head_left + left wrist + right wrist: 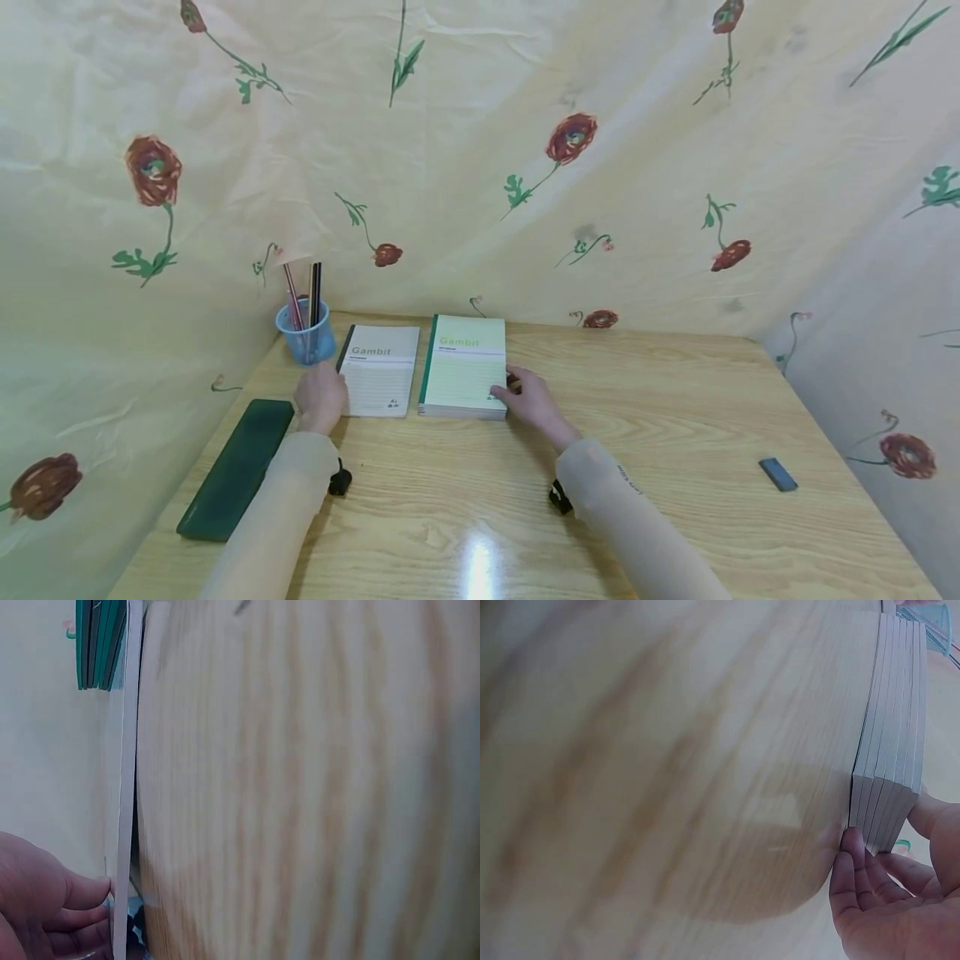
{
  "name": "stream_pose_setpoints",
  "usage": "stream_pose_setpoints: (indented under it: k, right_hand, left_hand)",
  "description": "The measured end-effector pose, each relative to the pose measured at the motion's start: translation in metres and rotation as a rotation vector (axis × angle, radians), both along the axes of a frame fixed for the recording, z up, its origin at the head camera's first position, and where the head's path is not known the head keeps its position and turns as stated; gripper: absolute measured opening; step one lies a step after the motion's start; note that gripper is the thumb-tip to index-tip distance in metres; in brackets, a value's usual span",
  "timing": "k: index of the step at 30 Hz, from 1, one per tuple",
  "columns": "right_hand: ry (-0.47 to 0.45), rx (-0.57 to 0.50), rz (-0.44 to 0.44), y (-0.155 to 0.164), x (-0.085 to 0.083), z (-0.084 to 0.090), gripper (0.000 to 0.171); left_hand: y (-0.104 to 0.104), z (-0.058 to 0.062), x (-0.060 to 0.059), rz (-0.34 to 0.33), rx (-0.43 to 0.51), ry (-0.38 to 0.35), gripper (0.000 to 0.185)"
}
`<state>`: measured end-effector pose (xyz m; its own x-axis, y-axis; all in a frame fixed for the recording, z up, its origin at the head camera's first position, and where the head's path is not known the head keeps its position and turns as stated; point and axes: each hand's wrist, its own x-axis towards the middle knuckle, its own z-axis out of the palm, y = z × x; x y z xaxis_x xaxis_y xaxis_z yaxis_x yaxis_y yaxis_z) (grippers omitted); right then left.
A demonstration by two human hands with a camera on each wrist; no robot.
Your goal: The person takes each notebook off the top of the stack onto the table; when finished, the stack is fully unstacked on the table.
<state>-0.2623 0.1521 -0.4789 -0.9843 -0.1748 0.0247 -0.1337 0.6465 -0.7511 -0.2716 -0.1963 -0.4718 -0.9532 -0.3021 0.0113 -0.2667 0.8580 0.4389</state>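
Observation:
A thin notebook point(380, 375) with a dark spine and "Gambit" on its cover lies on the left. My left hand point(321, 397) is at its left edge, the thumb point(88, 892) against the notebook and the other fingers curled beside it. Along that notebook's near edge point(127, 780) a dark wedge shows beneath. Just right of it sits a stack of several notebooks point(465, 367) with green spines, edges lined up. My right hand point(531, 398) grips the stack's near right corner, thumb over the top cover and fingertips point(853, 840) low at its side.
Behind my left hand stands a blue pen cup point(318, 342) with pencils. A dark green case point(238, 471) lies beside my left forearm. Far to the right is a small dark blue block point(778, 474). Flowered cloth point(480, 167) borders the wooden table point(660, 392).

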Motion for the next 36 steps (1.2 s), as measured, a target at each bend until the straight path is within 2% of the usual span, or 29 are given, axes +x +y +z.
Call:
stream_pose_setpoints:
  k: [4,11,14,18,21,25,30,36]
  right_hand:
    - [0.0,0.001,0.0,0.0,0.0,0.0,0.056]
    - [-0.02,-0.011,-0.011,0.0,0.0,0.002,0.057]
    - [-0.019,-0.009,-0.011,-0.001,0.0,0.003,0.057]
    - [-0.015,-0.003,-0.009,-0.001,0.0,0.003,0.057]
    - [-0.016,0.001,-0.011,-0.001,0.001,0.002,0.057]
    - [-0.02,0.002,-0.018,-0.001,0.001,0.002,0.057]
    - [-0.008,0.009,-0.014,-0.001,0.001,0.002,0.054]
    - [-0.005,-0.001,-0.014,-0.001,0.0,0.001,0.054]
  left_hand:
    - [0.001,0.002,0.0,0.004,-0.02,-0.023,0.031]
    - [0.001,0.005,0.0,-0.005,-0.034,-0.014,0.034]
    - [0.005,0.009,0.001,-0.017,-0.051,0.002,0.034]
    - [0.014,0.019,-0.001,-0.063,-0.058,0.061,0.036]
    - [0.025,0.025,-0.003,-0.113,-0.006,0.118,0.037]
    - [0.04,0.026,-0.004,-0.189,0.099,0.158,0.038]
    - [0.058,0.021,-0.004,-0.276,0.212,0.15,0.046]
    - [0.078,0.012,-0.001,-0.337,0.429,0.121,0.043]
